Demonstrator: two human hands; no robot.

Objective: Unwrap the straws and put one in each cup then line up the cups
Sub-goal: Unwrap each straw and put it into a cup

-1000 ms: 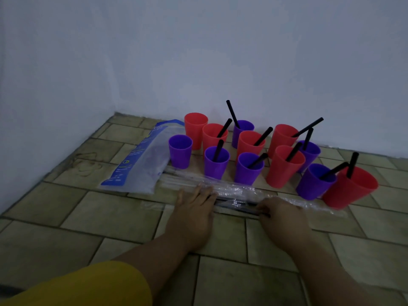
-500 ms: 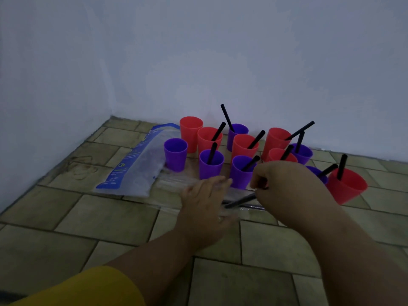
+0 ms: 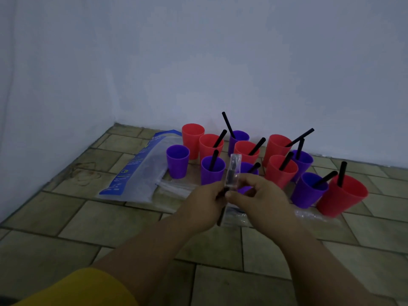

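The cups [image 3: 281, 173] stand close together on the floor [image 3: 110, 221], with the wall [image 3: 220, 62] just behind them. Ten of the cups have straws [image 3: 227, 123] in them, and these lean over the rims. A plastic bag [image 3: 136, 173] lies flat on the floor to the left of the cups. Empty wrappers [image 3: 176, 186] lie on the floor in front of the cups. Nearer still, above the floor, the left hand [image 3: 203, 204] and the right hand [image 3: 260, 195] meet side by side, and a wrapped straw [image 3: 234, 168] stands up between them, in front of the middle cups
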